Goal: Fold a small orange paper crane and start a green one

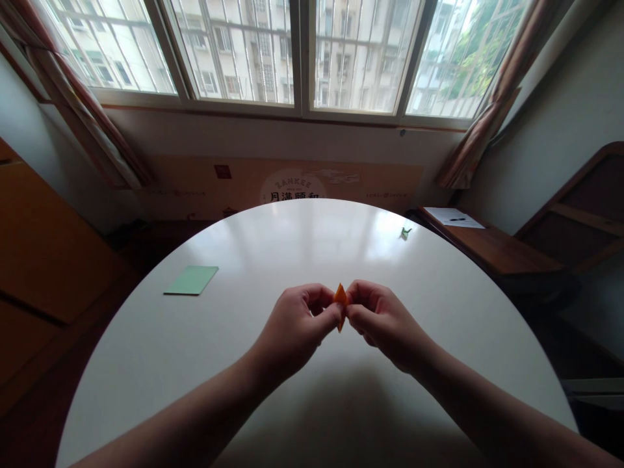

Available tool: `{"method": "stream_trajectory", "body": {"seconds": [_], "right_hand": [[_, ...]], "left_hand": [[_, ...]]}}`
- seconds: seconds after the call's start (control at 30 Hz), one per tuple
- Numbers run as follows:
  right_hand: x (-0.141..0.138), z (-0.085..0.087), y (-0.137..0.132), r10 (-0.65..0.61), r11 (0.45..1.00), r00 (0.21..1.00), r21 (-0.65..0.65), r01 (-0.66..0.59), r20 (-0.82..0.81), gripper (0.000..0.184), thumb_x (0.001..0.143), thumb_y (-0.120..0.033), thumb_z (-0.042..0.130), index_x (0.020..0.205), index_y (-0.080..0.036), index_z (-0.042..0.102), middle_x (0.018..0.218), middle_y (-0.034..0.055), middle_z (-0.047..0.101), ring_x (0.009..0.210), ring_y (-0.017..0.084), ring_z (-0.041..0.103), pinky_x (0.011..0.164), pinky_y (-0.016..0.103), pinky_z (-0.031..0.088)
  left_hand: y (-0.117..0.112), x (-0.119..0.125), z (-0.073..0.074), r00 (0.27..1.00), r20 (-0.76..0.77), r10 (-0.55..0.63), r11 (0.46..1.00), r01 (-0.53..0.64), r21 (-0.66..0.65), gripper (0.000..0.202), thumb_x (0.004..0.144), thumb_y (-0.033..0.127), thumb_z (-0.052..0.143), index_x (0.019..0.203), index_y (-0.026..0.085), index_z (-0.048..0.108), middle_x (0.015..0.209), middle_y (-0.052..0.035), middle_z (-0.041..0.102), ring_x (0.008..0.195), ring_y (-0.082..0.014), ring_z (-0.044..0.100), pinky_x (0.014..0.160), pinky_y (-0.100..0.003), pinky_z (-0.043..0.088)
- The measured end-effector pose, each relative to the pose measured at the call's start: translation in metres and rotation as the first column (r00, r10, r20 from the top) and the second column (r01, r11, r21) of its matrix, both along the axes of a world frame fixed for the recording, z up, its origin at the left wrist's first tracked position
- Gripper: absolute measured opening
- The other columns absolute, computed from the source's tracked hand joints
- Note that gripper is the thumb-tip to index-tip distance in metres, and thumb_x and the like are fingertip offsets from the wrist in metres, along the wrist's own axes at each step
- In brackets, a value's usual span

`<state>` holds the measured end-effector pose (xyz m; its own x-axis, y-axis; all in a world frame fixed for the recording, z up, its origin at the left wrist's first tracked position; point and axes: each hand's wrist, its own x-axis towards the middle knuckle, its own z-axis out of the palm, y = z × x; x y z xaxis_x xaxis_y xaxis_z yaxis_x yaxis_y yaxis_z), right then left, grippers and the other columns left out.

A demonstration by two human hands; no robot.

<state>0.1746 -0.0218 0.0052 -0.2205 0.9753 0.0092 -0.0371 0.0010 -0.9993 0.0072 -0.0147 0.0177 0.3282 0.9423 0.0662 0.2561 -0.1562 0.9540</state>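
A small folded piece of orange paper [340, 294], narrow and diamond-shaped, is held up between my two hands above the white round table [390, 403]. My left hand [307, 318] pinches it from the left, thumb in front. From the right, my right hand [377, 312] pinches its other side with thumb and curled fingers. The fingertips cover the paper's middle, so only its upper and lower points show clearly. Farther off on the tabletop stands a small green folded-paper figure [405, 233], at the back right.
A stack of light green square paper [192, 280] lies at the table's left. Beyond the right edge, a white sheet with a dark pen [457, 219] rests on a brown wooden surface [507, 250]. Windows [244, 52] and a printed panel [195, 179] are behind the table.
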Motion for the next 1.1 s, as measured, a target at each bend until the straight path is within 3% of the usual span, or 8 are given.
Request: {"method": "stream_trajectory", "body": {"seconds": [0.17, 0.73, 1.1], "right_hand": [[0.0004, -0.0005, 0.0009, -0.008, 1.000, 1.000, 0.023, 0.008, -0.001, 0.009, 0.076, -0.022, 0.065, 0.071, -0.018, 0.059, 0.053, -0.0081, 0.045, 0.045, 0.005, 0.029, 0.042, 0.020, 0.021], [-0.0008, -0.0001, 0.0016, -0.019, 1.000, 0.999, -0.004, 0.019, -0.044, 0.005, 0.070, -0.013, 0.057, 0.070, -0.018, 0.057, 0.053, -0.0081, 0.053, 0.038, 0.002, 0.028, 0.039, 0.018, 0.023], [0.0000, -0.0008, 0.0026, -0.040, 0.999, 0.999, -0.007, 0.040, -0.004, 0.004, 0.074, -0.018, 0.057, 0.070, -0.018, 0.058, 0.051, -0.0067, 0.052, 0.038, 0.004, 0.030, 0.039, 0.019, 0.024]], "left_hand": [[0.0007, 0.0013, 0.0008, 1.000, 0.009, 0.003, 1.000, -0.003, -0.002, 0.016, 0.081, 0.027, 0.063, 0.072, 0.015, 0.069, 0.066, -0.0014, 0.067, 0.058, -0.0119, 0.054, 0.049, -0.021, 0.042], [0.0013, 0.0019, -0.0010, 1.000, -0.002, -0.031, 1.000, 0.031, -0.002, 0.017, 0.081, 0.026, 0.063, 0.070, 0.015, 0.069, 0.065, -0.0007, 0.067, 0.058, -0.0114, 0.055, 0.050, -0.020, 0.042], [-0.0013, 0.0007, 0.0020, 0.999, -0.009, -0.049, 0.999, 0.049, 0.002, 0.018, 0.083, 0.025, 0.062, 0.070, 0.016, 0.070, 0.066, -0.0008, 0.067, 0.059, -0.0115, 0.054, 0.050, -0.020, 0.042]]}}
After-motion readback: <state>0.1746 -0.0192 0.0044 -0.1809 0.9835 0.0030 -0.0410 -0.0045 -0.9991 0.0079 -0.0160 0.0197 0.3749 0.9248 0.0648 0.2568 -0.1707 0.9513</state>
